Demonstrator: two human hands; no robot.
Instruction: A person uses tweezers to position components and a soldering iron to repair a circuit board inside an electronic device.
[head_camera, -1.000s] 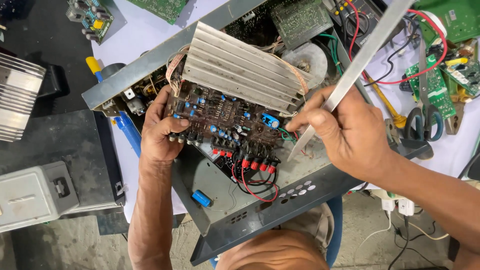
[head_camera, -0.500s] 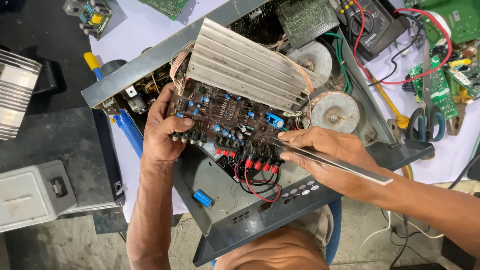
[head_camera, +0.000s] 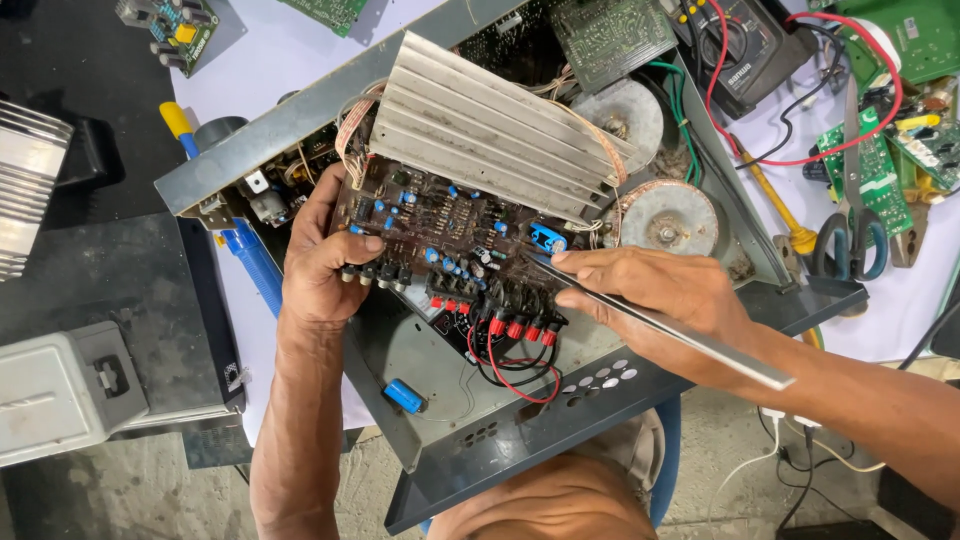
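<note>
An open grey metal amplifier chassis (head_camera: 520, 445) lies in front of me. Inside it a brown circuit board (head_camera: 440, 235) with blue and red parts stands tilted up, joined to a ribbed aluminium heat sink (head_camera: 490, 125). My left hand (head_camera: 325, 255) grips the board's left edge, thumb on its face. My right hand (head_camera: 655, 295) holds long metal tweezers (head_camera: 690, 335) laid almost flat, their tip touching the board near a blue part (head_camera: 548, 240).
Two round transformers (head_camera: 665, 215) sit in the chassis at the right. Green circuit boards (head_camera: 880, 170), scissors (head_camera: 850, 240), a yellow-handled screwdriver (head_camera: 775, 205) and a black meter with red leads (head_camera: 745, 50) lie at the right. A blue-handled tool (head_camera: 250, 265) and grey boxes (head_camera: 60, 385) are at the left.
My right hand has swung the tweezers down from pointing up and right to lying low across the board, and the tip has reached the blue part. My left hand has kept its grip.
</note>
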